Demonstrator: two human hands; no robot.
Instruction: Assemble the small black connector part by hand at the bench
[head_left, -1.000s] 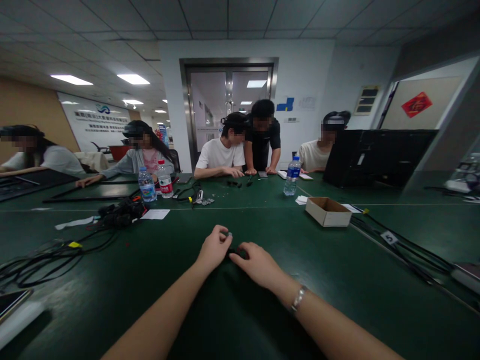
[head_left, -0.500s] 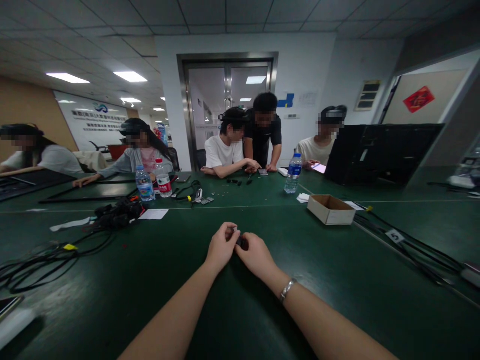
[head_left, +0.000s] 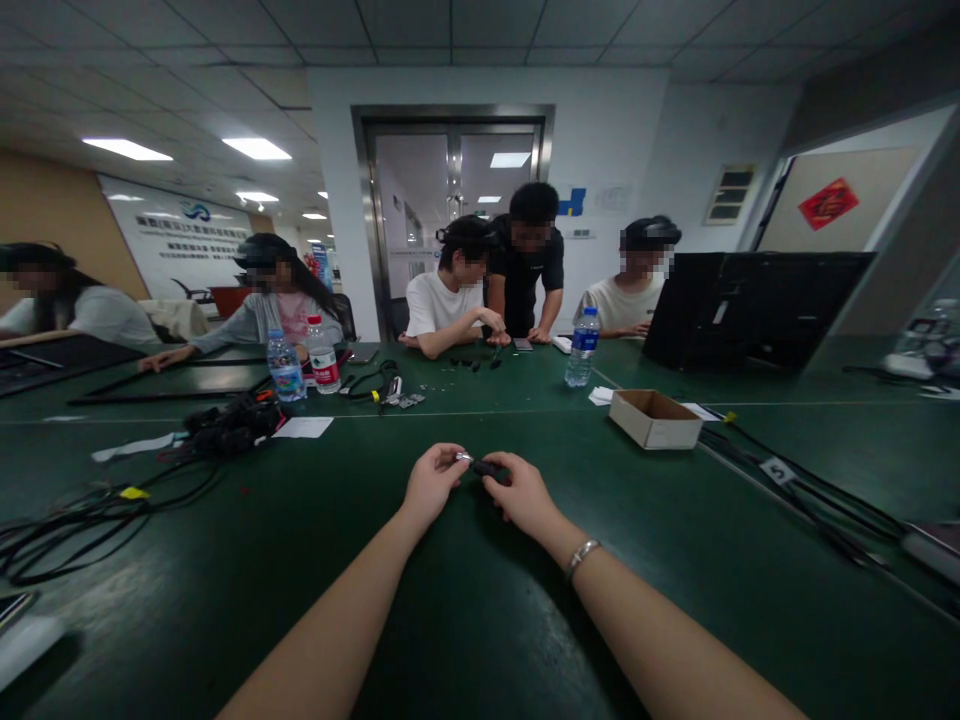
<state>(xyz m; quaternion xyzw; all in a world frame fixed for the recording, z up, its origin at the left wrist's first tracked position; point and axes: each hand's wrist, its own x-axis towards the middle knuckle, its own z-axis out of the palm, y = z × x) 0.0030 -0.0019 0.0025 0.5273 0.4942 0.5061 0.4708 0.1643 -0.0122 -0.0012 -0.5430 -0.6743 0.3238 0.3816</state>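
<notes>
Over the green table (head_left: pixel 480 600), my left hand (head_left: pixel 431 485) and my right hand (head_left: pixel 525 493) meet at the middle of the view. Between their fingertips is a small dark part with a silvery metal end (head_left: pixel 474 463). The left fingers pinch the silvery end. My right fingers curl round the dark end. A metal bracelet (head_left: pixel 581 556) sits on my right wrist. Both hands hover just above the tabletop.
An open cardboard box (head_left: pixel 655 418) stands to the right, black cables (head_left: pixel 817 500) beyond it. Cables and a black device (head_left: pixel 229 427) lie left. Water bottles (head_left: pixel 583 347) (head_left: pixel 285 367), small parts (head_left: pixel 405 400) and a black monitor (head_left: pixel 750 310) sit farther back. Several people sit or stand across the table.
Both hands have lifted off the table and drawn the small part up between them. My fingers have regripped, so its silvery end now shows at the left fingertips.
</notes>
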